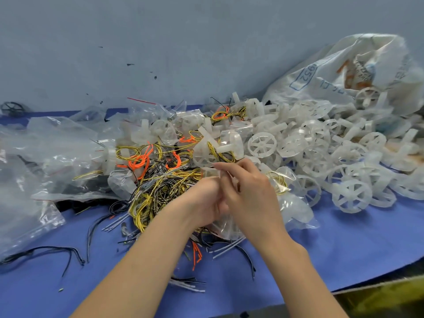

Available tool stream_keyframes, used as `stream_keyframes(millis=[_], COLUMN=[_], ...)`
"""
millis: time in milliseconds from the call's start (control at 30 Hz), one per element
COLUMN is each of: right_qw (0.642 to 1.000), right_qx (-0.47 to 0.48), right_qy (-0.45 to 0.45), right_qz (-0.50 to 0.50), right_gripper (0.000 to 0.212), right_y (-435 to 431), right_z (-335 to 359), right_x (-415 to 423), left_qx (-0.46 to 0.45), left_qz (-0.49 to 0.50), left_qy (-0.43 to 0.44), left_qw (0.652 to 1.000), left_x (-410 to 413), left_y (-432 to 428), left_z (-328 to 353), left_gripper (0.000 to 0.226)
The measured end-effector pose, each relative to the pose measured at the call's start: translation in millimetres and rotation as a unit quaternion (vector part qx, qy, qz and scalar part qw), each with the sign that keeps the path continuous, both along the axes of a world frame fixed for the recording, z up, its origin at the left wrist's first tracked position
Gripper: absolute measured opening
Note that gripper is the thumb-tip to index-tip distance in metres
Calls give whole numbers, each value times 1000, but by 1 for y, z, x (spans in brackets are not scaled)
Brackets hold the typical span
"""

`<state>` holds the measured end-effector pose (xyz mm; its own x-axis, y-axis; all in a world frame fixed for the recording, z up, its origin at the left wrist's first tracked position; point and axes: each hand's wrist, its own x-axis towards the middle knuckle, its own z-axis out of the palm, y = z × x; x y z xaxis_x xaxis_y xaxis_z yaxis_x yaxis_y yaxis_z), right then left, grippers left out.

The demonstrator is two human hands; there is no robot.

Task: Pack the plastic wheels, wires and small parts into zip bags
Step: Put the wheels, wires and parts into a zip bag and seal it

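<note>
Both my hands meet at the middle of the blue table. My left hand (204,201) grips a small clear zip bag (210,172) from below, and my right hand (247,187) pinches the bag's top edge between thumb and fingers. Under and behind the hands lies a tangle of yellow, black and orange wires (158,180). Translucent white plastic wheels (262,144) are heaped to the right. Several filled zip bags with wheels and wires (206,138) lie behind the hands. What is inside the held bag is hidden.
A pile of clear zip bags (46,161) covers the left of the blue table (344,249). A large printed plastic sack (358,72) spills wheels at the back right. Loose black wires (57,253) lie front left. A black wheel (12,109) sits far back left. A grey wall stands behind.
</note>
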<state>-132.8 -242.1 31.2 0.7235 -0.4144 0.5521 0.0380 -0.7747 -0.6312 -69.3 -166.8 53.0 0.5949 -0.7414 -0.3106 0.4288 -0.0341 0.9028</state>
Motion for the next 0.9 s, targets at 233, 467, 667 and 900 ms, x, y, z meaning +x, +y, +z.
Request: stream_keyframes(millis=[233, 467, 667, 900], right_qw=[1000, 1000, 999, 999], right_qx=[13, 15, 24, 27], right_qy=[5, 23, 15, 12], right_qz=[-11, -8, -19, -19], right_gripper=[23, 23, 23, 22], right_y=[1, 1, -3, -6], right_z=[-2, -4, -4, -4], right_x=[2, 3, 6, 4], left_qx=[106, 289, 284, 442], left_qz=[63, 211, 186, 88], left_qy=[-194, -479, -598, -633], left_qw=[973, 801, 726, 629], left_x=[17, 47, 54, 66], left_y=[61, 131, 113, 62], left_z=[9, -10, -19, -12], left_gripper=[23, 16, 18, 40])
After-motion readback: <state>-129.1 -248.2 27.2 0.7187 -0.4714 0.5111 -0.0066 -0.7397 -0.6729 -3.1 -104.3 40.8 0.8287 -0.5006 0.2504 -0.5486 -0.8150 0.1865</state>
